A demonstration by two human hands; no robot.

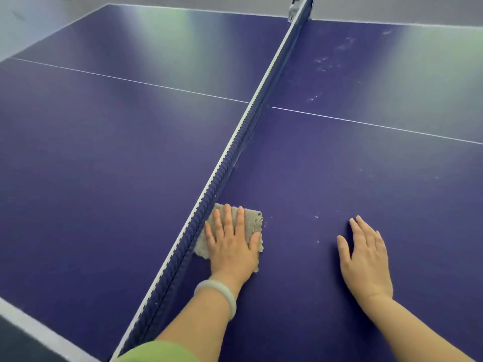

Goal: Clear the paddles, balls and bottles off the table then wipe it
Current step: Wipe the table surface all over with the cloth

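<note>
A dark blue ping-pong table (pixel 339 178) fills the view, split by a low blue net (pixel 235 152) with a white top band. My left hand (pixel 232 244) lies flat, fingers spread, pressing a beige fuzzy cloth (pixel 252 218) onto the table right beside the net. My right hand (pixel 366 257) rests flat on the bare table to the right, fingers apart, holding nothing. No paddles, balls or bottles show anywhere in view.
White specks and smudges (pixel 329 61) mark the right half of the table, with a few crumbs (pixel 316 216) between my hands. A net clamp (pixel 294 9) stands at the far edge. The near table edge (pixel 31 325) runs at lower left.
</note>
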